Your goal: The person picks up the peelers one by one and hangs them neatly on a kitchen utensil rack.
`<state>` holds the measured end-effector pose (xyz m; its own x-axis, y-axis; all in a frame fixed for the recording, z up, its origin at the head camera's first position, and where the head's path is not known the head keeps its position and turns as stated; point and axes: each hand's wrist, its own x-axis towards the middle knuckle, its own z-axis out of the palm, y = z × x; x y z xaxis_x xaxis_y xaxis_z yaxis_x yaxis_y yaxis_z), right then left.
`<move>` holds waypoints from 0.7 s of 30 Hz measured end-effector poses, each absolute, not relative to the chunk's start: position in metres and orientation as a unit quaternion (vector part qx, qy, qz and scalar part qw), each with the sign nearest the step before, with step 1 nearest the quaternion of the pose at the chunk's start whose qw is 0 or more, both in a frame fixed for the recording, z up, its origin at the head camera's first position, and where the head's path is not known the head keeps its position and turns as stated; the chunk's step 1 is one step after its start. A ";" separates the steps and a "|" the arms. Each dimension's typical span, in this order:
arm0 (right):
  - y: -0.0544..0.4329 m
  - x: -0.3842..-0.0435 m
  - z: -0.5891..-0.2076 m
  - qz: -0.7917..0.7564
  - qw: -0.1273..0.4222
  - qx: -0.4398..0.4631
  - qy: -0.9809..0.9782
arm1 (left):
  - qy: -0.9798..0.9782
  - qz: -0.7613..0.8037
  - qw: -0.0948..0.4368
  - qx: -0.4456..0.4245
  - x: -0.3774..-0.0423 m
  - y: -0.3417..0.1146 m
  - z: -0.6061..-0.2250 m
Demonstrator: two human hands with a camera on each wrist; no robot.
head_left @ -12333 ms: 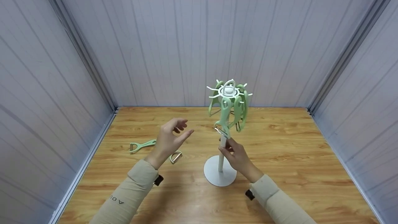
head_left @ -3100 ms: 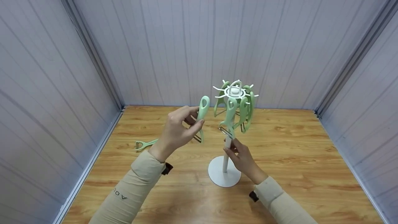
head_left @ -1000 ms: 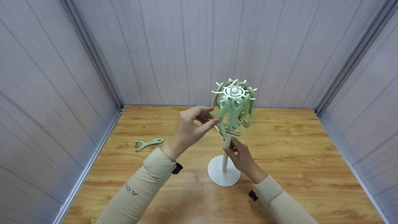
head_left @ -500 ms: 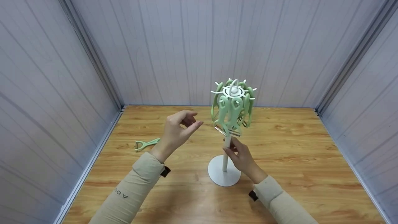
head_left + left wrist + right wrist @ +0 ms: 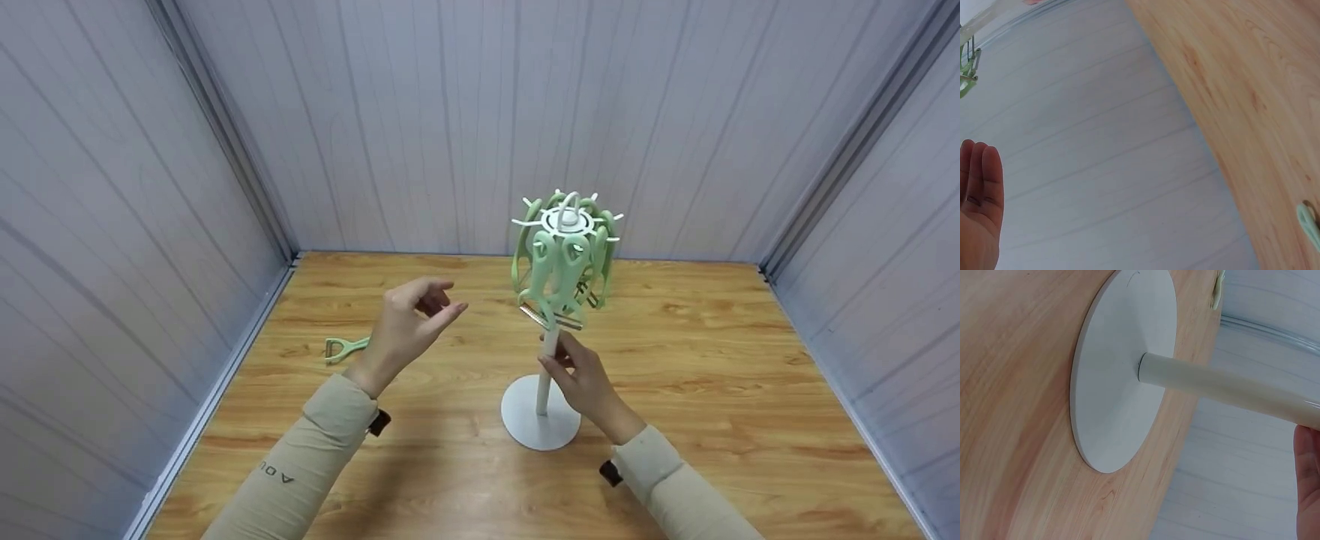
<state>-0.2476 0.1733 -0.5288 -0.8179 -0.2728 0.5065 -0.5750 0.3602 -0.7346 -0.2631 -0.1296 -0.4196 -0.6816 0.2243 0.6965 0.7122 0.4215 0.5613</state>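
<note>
A white stand with a round base [image 5: 525,424] and a ring of hooks [image 5: 568,220] stands right of the middle in the head view. Several green peelers [image 5: 541,266] hang from its hooks by their handle holes, blades down. My right hand [image 5: 583,379] grips the stand's pole [image 5: 1213,385] just below the blades. My left hand [image 5: 409,322] is in the air left of the stand, fingers loosely bent and holding nothing. Behind its wrist one green peeler [image 5: 343,349] lies on the table, its handle end hidden in the head view; part of it shows in the left wrist view.
The wood-patterned table [image 5: 690,337] is enclosed by pale panel walls [image 5: 405,127] at the back and on both sides. A metal-coloured edge strip [image 5: 217,375] runs along the table's left side.
My left hand carried a peeler up to the stand, hung it on a hook beside another, let go and drew back left. The hook ring turned; my right hand stayed on the pole.
</note>
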 end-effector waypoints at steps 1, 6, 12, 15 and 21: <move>0.173 -0.248 -0.529 0.501 0.152 0.261 -0.811 | -0.801 -0.450 0.267 -0.290 -0.263 -0.131 -0.421; 0.172 -0.248 -0.530 0.501 0.161 0.268 -0.807 | -0.814 -0.447 0.249 -0.275 -0.264 -0.142 -0.429; 0.172 -0.248 -0.529 0.501 0.170 0.270 -0.805 | -0.827 -0.441 0.236 -0.257 -0.266 -0.155 -0.441; 0.172 -0.248 -0.530 0.501 0.172 0.273 -0.803 | -0.836 -0.431 0.232 -0.246 -0.268 -0.162 -0.446; 0.173 -0.248 -0.530 0.502 0.167 0.271 -0.804 | -0.860 -0.414 0.213 -0.210 -0.269 -0.176 -0.457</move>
<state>-0.2481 0.1728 -0.5302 -0.7970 -0.2688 0.5409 -0.6040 0.3484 -0.7168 -0.2692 -0.1761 -0.4565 -0.8214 0.1842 0.5397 0.5369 0.5687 0.6231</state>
